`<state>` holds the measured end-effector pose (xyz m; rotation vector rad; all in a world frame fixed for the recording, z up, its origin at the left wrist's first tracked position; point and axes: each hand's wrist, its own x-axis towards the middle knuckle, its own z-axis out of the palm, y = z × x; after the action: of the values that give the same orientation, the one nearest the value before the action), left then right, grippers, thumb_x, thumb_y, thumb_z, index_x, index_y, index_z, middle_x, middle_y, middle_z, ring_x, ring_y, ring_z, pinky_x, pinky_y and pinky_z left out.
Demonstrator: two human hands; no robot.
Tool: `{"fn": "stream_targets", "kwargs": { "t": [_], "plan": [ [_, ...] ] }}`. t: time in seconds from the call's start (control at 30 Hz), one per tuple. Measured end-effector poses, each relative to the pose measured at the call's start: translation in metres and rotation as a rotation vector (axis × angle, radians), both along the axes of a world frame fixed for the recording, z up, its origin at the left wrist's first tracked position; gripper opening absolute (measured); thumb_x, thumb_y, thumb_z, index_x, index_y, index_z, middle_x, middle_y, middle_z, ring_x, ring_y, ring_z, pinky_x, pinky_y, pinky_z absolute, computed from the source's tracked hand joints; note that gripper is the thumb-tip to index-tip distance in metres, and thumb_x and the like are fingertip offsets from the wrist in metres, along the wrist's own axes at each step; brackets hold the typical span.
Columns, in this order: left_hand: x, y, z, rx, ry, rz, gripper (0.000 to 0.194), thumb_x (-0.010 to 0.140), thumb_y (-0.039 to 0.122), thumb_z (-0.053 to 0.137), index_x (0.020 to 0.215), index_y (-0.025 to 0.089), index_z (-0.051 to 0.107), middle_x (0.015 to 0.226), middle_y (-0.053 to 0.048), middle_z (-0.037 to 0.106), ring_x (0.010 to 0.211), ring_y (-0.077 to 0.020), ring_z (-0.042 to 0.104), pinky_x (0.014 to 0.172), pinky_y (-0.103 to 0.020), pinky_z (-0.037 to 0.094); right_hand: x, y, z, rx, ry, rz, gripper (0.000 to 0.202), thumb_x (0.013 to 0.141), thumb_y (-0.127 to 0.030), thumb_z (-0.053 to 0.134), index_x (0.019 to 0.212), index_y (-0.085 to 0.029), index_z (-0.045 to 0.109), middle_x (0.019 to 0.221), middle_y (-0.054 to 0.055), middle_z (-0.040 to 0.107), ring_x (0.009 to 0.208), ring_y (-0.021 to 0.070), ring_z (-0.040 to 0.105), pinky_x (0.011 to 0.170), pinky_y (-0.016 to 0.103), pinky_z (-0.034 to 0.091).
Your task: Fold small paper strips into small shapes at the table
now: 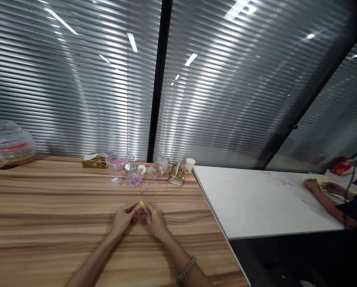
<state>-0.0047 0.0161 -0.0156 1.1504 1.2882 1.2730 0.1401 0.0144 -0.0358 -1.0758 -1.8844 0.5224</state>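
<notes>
Close together above the wooden table (77,223), my two hands meet at a small yellow piece (143,205). My right hand (155,221), with a beaded bracelet (187,269) at the wrist, pinches this piece between its fingers. My left hand (124,218) is closed at its fingertips just left of the yellow piece; something pinkish shows there, too small to name. Beyond the hands, a clear round tub (134,179) holds many small pink, blue and purple bits. Similar bits (151,184) lie scattered on the wood to its right.
Along the back stand a tissue box (95,161), another clear tub (116,162), a crumpled clear bag (159,167), a gold tissue pack (176,175) and a paper cup (190,164). A clear lid (114,179) lies flat. A co-worker's hands (312,185) are over the white table (241,207).
</notes>
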Motion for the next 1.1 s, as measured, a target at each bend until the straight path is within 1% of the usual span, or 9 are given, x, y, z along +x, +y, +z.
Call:
{"fn": "stream_targets", "kwargs": {
  "t": [0.13,0.23,0.3,0.33,0.57,0.73,0.93,1.1],
  "plan": [
    [-0.001,-0.001,0.004,-0.015,0.04,0.002,0.048,0.051,0.046,0.073,0.087,0.015,0.074,0.076,-0.008,0.074,0.053,-0.0165,0.057,0.043,-0.024,0.043,0.002,-0.002,0.007,0.034,-0.023,0.036,0.041,0.083,-0.004,0.041,0.116,-0.021,0.058,0.108,0.005,0.065,0.099,0.018,0.059,0.089,0.031,0.045],
    [-0.003,-0.004,0.011,-0.006,0.11,-0.033,0.045,0.054,0.046,0.071,0.087,0.015,0.074,0.062,-0.005,0.071,0.048,-0.0164,0.056,0.043,-0.025,0.042,0.003,-0.006,0.013,0.056,-0.073,0.079,0.047,0.079,0.001,0.039,0.116,-0.023,0.058,0.104,0.004,0.065,0.097,0.0166,0.059,0.087,0.029,0.045],
    [-0.003,-0.004,0.013,-0.002,0.131,-0.059,0.045,0.055,0.046,0.07,0.086,0.014,0.075,0.054,-0.003,0.068,0.046,-0.016,0.054,0.042,-0.025,0.041,0.003,-0.007,0.015,0.064,-0.092,0.09,0.047,0.079,0.002,0.039,0.114,-0.023,0.059,0.101,0.004,0.066,0.094,0.0162,0.06,0.084,0.028,0.046],
    [-0.004,-0.004,0.013,-0.003,0.133,-0.067,0.044,0.055,0.046,0.07,0.084,0.014,0.075,0.054,-0.003,0.068,0.045,-0.016,0.054,0.042,-0.025,0.04,0.003,-0.007,0.015,0.067,-0.091,0.093,0.045,0.08,0.001,0.039,0.113,-0.023,0.06,0.1,0.004,0.066,0.093,0.016,0.06,0.082,0.028,0.046],
    [-0.005,0.0,0.007,-0.011,0.132,-0.077,0.038,0.054,0.044,0.071,0.078,0.015,0.075,0.065,-0.007,0.072,0.049,-0.0168,0.056,0.041,-0.025,0.041,0.004,-0.004,0.007,0.068,-0.098,0.081,0.034,0.083,-0.005,0.042,0.103,-0.022,0.063,0.095,0.003,0.067,0.088,0.0162,0.061,0.079,0.025,0.046],
    [-0.005,0.002,0.003,0.018,0.143,-0.072,0.036,0.053,0.045,0.071,0.073,0.015,0.074,0.064,-0.007,0.071,0.048,-0.0166,0.055,0.04,-0.024,0.04,0.005,-0.004,0.003,0.01,-0.173,0.023,0.029,0.084,-0.008,0.044,0.102,-0.022,0.062,0.095,0.003,0.068,0.088,0.017,0.062,0.078,0.025,0.045],
    [-0.006,0.003,-0.001,0.042,0.149,-0.095,0.038,0.055,0.049,0.07,0.07,0.014,0.072,0.057,-0.006,0.067,0.047,-0.0159,0.054,0.04,-0.024,0.04,0.005,-0.005,0.0,-0.008,-0.237,-0.035,0.02,0.087,-0.014,0.046,0.099,-0.02,0.06,0.09,0.004,0.068,0.081,0.0187,0.063,0.068,0.024,0.044],
    [-0.006,0.002,-0.001,0.046,0.187,-0.122,0.043,0.058,0.052,0.068,0.074,0.012,0.07,0.062,-0.007,0.068,0.052,-0.0175,0.057,0.042,-0.024,0.042,0.006,-0.005,-0.001,-0.015,-0.249,-0.041,0.016,0.088,-0.018,0.045,0.099,-0.021,0.057,0.091,0.003,0.067,0.082,0.0175,0.062,0.068,0.023,0.043]
  ]
}}
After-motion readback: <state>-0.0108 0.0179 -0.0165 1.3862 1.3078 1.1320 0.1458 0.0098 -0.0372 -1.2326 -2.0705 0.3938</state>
